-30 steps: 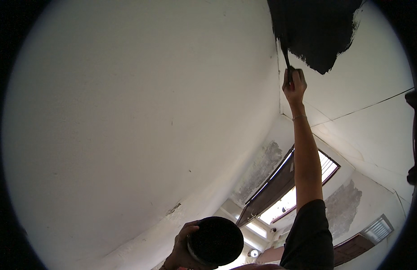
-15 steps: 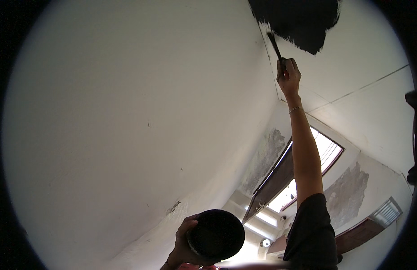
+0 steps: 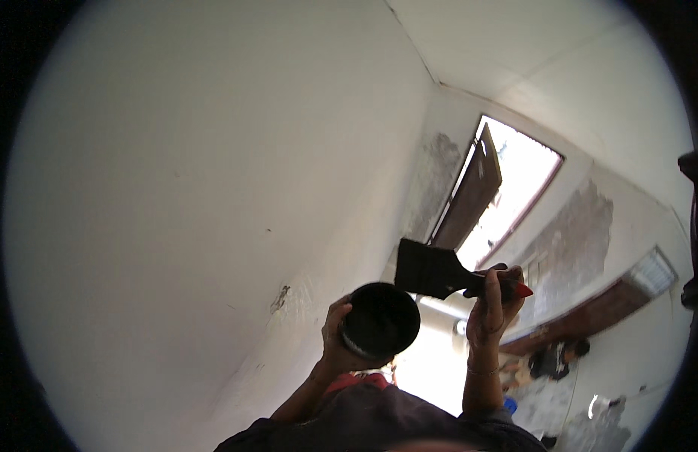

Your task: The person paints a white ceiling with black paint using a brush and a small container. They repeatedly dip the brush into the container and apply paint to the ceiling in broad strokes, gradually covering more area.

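Head view: we count two hands, one pot and one brush. Our left hand [image 3: 335, 337] is wrapped around the left side of the pot [image 3: 381, 320], its thumb at the rim; the pot is round and dark, its mouth turned toward us, and we cannot tell how full it is. Our right hand [image 3: 492, 309] grips the brush [image 3: 432, 270] by its handle, fingers closed around it. The brush has one broad dark head, pointing left, and one red tip at the other end. Its head lies just beside the pot's upper right rim; whether the two touch, we cannot tell. One thin band [image 3: 482, 370] circles our right wrist.

Around us we see one pale wall [image 3: 161, 196] on the left, with one chipped spot [image 3: 280, 299], and one pale ceiling [image 3: 560, 45] at upper right. Beyond the brush there is one bright opening [image 3: 524, 162] with one brown leaf [image 3: 469, 196]. Two grey patches flank it, one on each side. At lower right are one brown door [image 3: 590, 322], one person [image 3: 550, 362] in a dark top and one blue thing [image 3: 510, 405], too small to identify.
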A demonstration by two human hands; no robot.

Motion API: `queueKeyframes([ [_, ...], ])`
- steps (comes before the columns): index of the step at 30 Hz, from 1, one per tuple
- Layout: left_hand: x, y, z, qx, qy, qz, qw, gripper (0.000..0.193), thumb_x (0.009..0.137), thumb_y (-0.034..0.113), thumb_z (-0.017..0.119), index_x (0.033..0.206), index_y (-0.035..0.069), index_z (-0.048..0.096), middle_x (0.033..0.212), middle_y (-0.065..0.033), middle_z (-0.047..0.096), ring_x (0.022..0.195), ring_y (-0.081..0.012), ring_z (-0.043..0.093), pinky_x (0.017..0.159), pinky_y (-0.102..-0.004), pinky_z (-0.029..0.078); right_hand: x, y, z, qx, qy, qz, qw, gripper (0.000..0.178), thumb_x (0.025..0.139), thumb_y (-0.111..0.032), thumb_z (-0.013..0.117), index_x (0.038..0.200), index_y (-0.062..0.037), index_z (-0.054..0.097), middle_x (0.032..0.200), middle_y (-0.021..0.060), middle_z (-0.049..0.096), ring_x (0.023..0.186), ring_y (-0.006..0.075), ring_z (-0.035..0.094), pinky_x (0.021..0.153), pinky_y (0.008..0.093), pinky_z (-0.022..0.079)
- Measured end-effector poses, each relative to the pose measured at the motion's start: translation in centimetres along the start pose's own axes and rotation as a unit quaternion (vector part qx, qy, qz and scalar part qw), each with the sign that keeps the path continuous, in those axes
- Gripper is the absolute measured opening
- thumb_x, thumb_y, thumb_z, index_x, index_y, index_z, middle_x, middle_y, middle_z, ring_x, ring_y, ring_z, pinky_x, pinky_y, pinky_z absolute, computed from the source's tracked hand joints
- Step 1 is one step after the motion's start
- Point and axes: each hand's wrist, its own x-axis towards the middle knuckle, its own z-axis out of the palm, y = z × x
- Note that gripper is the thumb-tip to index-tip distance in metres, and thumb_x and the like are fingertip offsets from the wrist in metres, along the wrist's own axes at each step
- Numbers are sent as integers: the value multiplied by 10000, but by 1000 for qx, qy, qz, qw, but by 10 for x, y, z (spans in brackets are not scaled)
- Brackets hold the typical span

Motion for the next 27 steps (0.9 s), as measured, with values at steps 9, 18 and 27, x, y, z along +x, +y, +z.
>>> queueKeyframes([
  [9,2,-5,42,-64,-46,-21,997,1295,557,284,1026,1547,194,197,1480,-206,400,1346,-384,509,1115,-520,467,-52,-52,-15,-262,-128,18,956,148,916,-45,761,888,25,634,800,113,707,755,182,759,638,282,609],
  [18,5,-2,65,-160,-99,-17,982,1269,604,304,1012,1557,212,180,1463,-208,427,1357,-379,501,1132,-515,451,-59,-44,-19,-421,-153,-23,894,216,838,-32,819,1036,14,747,883,114,758,760,183,762,654,292,612],
  [27,19,2,78,-185,-97,-52,976,1361,555,405,1011,1561,137,134,1492,-176,370,1390,-353,448,1173,-507,394,-66,-11,-92,-308,108,-231,917,683,1099,-524,319,1423,63,449,1375,270,590,1255,381,616,953,465,583],
])
